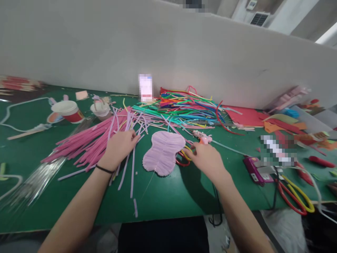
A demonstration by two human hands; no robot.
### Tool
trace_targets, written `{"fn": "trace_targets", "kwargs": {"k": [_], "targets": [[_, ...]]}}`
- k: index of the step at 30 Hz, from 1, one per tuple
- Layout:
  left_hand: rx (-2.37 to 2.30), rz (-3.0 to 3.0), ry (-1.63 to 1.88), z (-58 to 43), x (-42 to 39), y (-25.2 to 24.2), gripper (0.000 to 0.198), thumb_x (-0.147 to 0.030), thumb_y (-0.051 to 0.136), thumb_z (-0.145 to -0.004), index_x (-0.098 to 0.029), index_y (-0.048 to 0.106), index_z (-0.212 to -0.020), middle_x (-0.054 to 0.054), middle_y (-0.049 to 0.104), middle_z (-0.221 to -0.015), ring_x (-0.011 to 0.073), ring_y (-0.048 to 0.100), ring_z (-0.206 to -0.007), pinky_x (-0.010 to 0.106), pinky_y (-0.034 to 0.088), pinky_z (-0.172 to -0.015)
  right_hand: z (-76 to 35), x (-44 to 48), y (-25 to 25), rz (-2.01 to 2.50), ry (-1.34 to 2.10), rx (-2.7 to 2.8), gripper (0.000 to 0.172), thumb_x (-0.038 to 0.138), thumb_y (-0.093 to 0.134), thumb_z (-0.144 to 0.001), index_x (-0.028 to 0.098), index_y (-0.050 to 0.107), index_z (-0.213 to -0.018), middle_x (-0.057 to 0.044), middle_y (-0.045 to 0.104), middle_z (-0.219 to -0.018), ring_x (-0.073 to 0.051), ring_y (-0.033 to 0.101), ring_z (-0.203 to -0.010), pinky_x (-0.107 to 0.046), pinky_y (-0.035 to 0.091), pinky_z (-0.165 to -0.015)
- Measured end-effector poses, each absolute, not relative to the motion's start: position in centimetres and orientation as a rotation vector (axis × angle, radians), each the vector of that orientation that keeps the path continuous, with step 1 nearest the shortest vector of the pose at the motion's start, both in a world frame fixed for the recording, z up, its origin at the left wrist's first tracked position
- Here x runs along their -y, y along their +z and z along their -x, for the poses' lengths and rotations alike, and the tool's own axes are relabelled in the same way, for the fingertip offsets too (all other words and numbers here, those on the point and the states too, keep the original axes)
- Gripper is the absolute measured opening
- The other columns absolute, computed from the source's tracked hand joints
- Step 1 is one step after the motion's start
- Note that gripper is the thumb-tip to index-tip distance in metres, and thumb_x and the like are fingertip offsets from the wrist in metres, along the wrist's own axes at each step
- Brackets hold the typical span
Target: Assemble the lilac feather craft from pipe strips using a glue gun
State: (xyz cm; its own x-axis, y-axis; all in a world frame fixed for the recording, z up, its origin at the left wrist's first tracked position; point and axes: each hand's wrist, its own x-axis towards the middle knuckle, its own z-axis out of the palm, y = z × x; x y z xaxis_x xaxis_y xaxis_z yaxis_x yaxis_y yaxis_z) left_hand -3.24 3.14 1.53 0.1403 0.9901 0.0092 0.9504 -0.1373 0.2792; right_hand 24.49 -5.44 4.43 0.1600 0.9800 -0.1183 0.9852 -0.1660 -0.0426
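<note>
In the head view, a flat, ribbed, four-lobed lilac piece [163,151] lies mid-desk [168,196]. At its nine o'clock, the left hand [123,142] bends its fingers narrowly over thin lilac strips [128,121]; at three, the right hand [204,156] nears red-and-yellow scissor handles [187,154]. I cannot tell whether either grips.
</note>
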Motion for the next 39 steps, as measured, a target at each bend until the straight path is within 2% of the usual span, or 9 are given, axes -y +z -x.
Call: {"fn": "trace_targets", "kwargs": {"k": [5, 8, 12, 17, 21, 24, 28, 33, 39], "targets": [[-2.016, -2.205, 0.067, 3.4, -3.0, 0.9, 0.032, -0.045, 0.049, -0.087, -0.019, 0.067, -0.090, 0.017, 0.074, -0.093, 0.0383, 0.069, -0.096, 0.039, 0.045, -0.071, -22.6, 7.3, 2.6, -2.263, -0.610, -2.260, 0.037, 0.052, 0.051, -0.095, 0.022, 0.071, -0.087, -0.005, 0.076, -0.081, -0.022, 0.071, -0.081, -0.029, 0.042, -0.069], [-2.017, -2.158, 0.086, 3.0, -3.2, -0.2, 0.027, -0.038, 0.052, -0.083, -0.017, 0.068, -0.089, 0.018, 0.074, -0.093, 0.0389, 0.069, -0.095, 0.040, 0.045, -0.071, -21.9, 8.1, 1.8, -2.304, -0.740, -2.308, 0.041, 0.051, 0.049, -0.097, 0.021, 0.069, -0.078, -0.004, 0.076, -0.079, -0.020, 0.070, -0.078, -0.028, 0.040, -0.069], [-1.972, -2.139, 0.157, 3.2, -3.8, -0.2, 0.021, -0.030, 0.052, -0.080, -0.018, 0.069, -0.083, 0.013, 0.075, -0.086, 0.0321, 0.070, -0.088, 0.035, 0.045, -0.071, -21.5, 8.9, 0.8, -2.304, -0.880, -2.280, 0.043, 0.052, 0.050, -0.096, 0.020, 0.067, -0.072, -0.005, 0.074, -0.072, -0.018, 0.068, -0.069, -0.027, 0.039, -0.065], [-1.952, -2.064, 0.392, 5.6, -4.4, 2.3, 0.036, -0.047, 0.048, -0.085, -0.018, 0.070, -0.084, 0.007, 0.074, -0.080, 0.0243, 0.067, -0.078, 0.029, 0.043, -0.066, -21.4, 9.3, 0.0, -2.250, -1.137, -2.244, 0.047, 0.055, 0.048, -0.095, 0.020, 0.065, -0.069, -0.003, 0.067, -0.056, -0.016, 0.062, -0.049, -0.026, 0.040, -0.058], [-2.067, -2.020, 0.500, 7.8, -4.4, 4.8, 0.036, -0.048, 0.050, -0.086, -0.016, 0.068, -0.083, 0.006, 0.071, -0.078, 0.0215, 0.061, -0.072, 0.028, 0.038, -0.064, -21.4, 9.3, -0.4, -2.281, -1.164, -2.194, 0.044, 0.052, 0.050, -0.095, 0.020, 0.060, -0.066, -0.001, 0.065, -0.053, -0.015, 0.061, -0.047, -0.026, 0.040, -0.057], [-2.124, -2.118, 0.302, 8.2, -4.5, 6.0, 0.034, -0.047, 0.053, -0.086, -0.016, 0.068, -0.084, 0.010, 0.072, -0.085, 0.0256, 0.063, -0.080, 0.030, 0.040, -0.069, -21.3, 9.4, -0.7, -2.297, -1.159, -2.192, 0.040, 0.050, 0.052, -0.094, 0.021, 0.057, -0.067, 0.000, 0.064, -0.054, -0.016, 0.062, -0.048, -0.026, 0.040, -0.058], [-2.292, -2.138, 0.185, 7.2, -4.5, 5.4, 0.043, -0.044, 0.046, -0.092, -0.012, 0.063, -0.115, 0.021, 0.072, -0.100, 0.0357, 0.066, -0.095, 0.038, 0.045, -0.076, -21.5, 9.9, -1.1, -2.318, -1.243, -2.208, 0.038, 0.049, 0.050, -0.094, 0.022, 0.056, -0.070, 0.001, 0.065, -0.057, -0.016, 0.063, -0.050, -0.026, 0.040, -0.059], [-2.092, -2.117, 0.032, 6.8, -4.3, 3.1, 0.023, -0.041, 0.059, -0.082, -0.020, 0.069, -0.081, 0.014, 0.075, -0.090, 0.0349, 0.069, -0.093, 0.035, 0.046, -0.072, -21.7, 10.3, -1.3, -2.331, -1.257, -2.234, 0.036, 0.048, 0.050, -0.095, 0.021, 0.058, -0.072, 0.000, 0.066, -0.060, -0.016, 0.064, -0.053, -0.026, 0.039, -0.058], [-2.185, -2.052, 0.077, 6.3, -4.7, 2.4, 0.049, -0.057, 0.043, -0.088, -0.017, 0.070, -0.079, 0.023, 0.073, -0.092, 0.0423, 0.068, -0.097, 0.041, 0.047, -0.073, -21.4, 10.5, -0.9, -2.388, -1.270, -2.237, 0.034, 0.047, 0.050, -0.094, 0.021, 0.062, -0.076, -0.002, 0.073, -0.073, -0.016, 0.063, -0.053, -0.027, 0.041, -0.060]]}}
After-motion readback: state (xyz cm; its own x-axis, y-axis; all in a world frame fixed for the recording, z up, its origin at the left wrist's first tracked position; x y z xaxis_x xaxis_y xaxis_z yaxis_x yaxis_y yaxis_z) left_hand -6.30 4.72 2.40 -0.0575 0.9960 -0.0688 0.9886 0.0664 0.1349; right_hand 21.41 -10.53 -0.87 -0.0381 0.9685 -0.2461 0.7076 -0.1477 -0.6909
